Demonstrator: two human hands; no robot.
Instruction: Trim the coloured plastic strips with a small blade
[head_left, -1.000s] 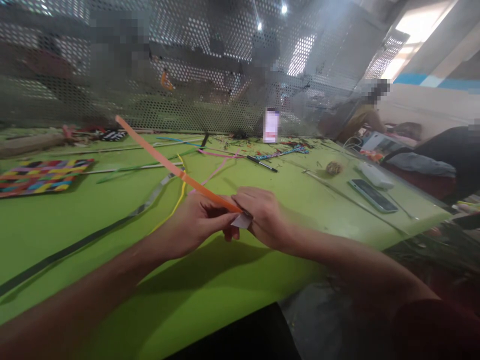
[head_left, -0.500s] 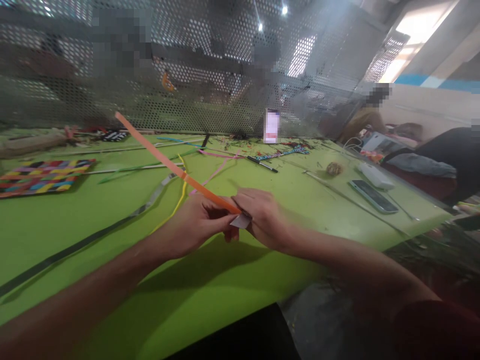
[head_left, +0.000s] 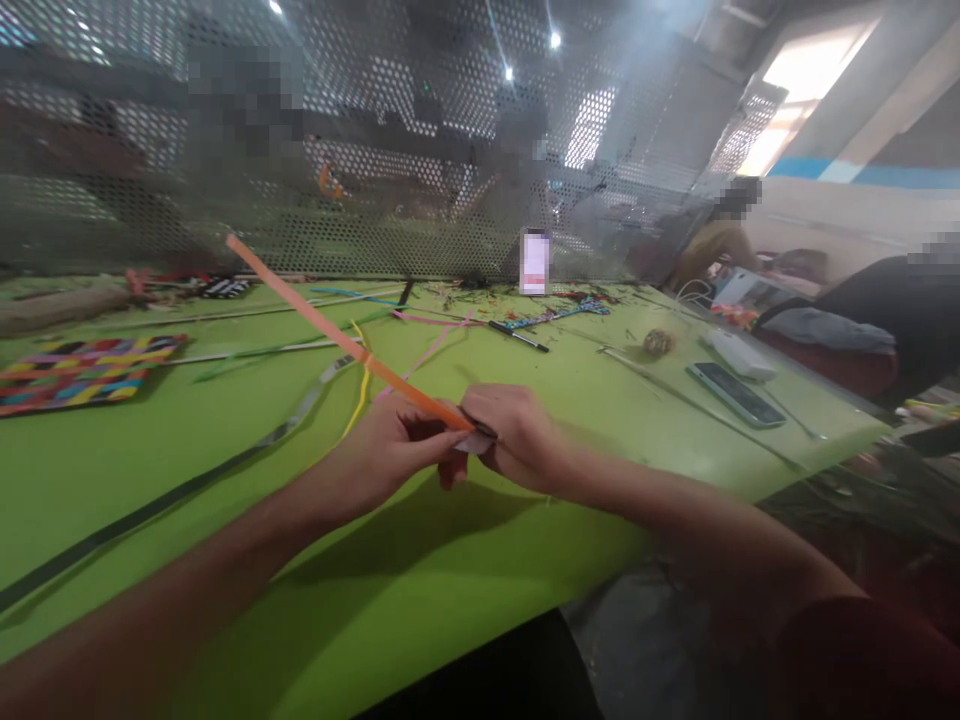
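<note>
Between my hands a long orange strip [head_left: 330,330] slants up to the left, its far end free in the air. My left hand [head_left: 390,440] pinches it near the lower end, thumb on top. Against that end my right hand [head_left: 517,435] is closed. A small pale grey piece [head_left: 474,442] pokes out at the fingertips; I cannot make out whether it belongs to the strip. A yellow strip [head_left: 363,385] passes behind my left hand, and a dark grey strip [head_left: 202,470] lies to its left.
A woven multicoloured mat [head_left: 90,372] lies at the left. Beyond my hands are a pen [head_left: 519,337], a lit phone [head_left: 535,262] and strip scraps. To the right are a dark phone [head_left: 735,394], a white box [head_left: 742,355] and a ball of twine [head_left: 658,342]. A perforated metal panel [head_left: 420,230] borders the table's back.
The view has shifted slightly. Both hands keep their grip on the orange strip, and less of the pale grey piece shows at the fingertips.
</note>
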